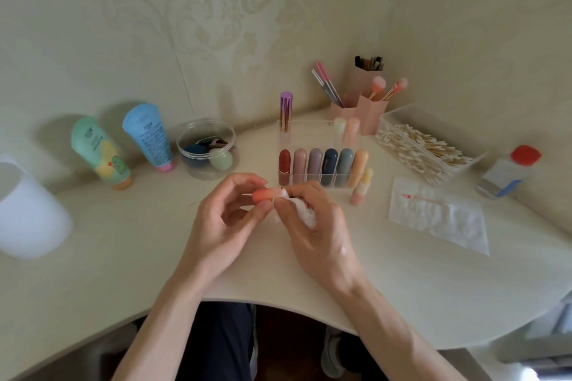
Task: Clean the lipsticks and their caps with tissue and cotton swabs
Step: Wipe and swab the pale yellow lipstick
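- My left hand [223, 213] pinches an orange-pink cap [263, 194] between thumb and fingertips, level above the middle of the desk [123, 241]
- My right hand [312, 226] grips a crumpled, red-stained tissue [301, 210] and presses it to the cap's end; it may be a tube, I cannot quite tell
- Step in hand, I judge: wiping this piece with tissue
- Next calls for turning the tissue round the rim, then a swab from the box [424, 145] near the right back corner
- The other lipsticks stand in the rack [322, 164] just behind my hands
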Demonstrator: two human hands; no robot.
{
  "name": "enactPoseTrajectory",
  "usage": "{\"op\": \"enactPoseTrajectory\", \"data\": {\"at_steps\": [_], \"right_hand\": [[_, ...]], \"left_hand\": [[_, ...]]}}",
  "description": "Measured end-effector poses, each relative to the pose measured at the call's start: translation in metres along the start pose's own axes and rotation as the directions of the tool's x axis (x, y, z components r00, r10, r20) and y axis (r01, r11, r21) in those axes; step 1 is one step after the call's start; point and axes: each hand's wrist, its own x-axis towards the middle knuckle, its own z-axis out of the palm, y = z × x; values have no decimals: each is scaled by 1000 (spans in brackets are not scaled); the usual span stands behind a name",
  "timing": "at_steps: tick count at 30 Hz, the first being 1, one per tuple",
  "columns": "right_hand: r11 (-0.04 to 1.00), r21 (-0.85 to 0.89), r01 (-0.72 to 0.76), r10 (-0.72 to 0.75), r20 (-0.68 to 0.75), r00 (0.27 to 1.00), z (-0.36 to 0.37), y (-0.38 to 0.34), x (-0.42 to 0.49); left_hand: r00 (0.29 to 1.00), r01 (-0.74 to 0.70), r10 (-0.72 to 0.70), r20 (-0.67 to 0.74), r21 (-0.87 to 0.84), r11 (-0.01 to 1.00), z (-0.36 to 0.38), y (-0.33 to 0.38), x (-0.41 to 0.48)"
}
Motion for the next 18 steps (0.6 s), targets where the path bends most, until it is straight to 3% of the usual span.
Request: {"op": "enactPoseTrajectory", "data": {"at_steps": [3,7,11,15,18], "right_hand": [[999,-20,29,-28,4,1000,-1,-1,0],[1000,-3,19,-19,-9,1000,1,2,0],[999,13,-38,38,1,999,1,4,0],[999,-3,40,-40,-9,999,0,1,-1],[998,-10,61,-61,-1,998,0,3,-2]], "left_hand": [[998,53,-53,-28,3,999,3,3,0],[1000,-24,24,-1,135,991,1,0,-1],[998,-60,58,25,96,994,-2,0,-1],[999,41,-41,0,-15,999,2,5,-2],[999,34,-33,-11,20,999,2,0,-1]]}}
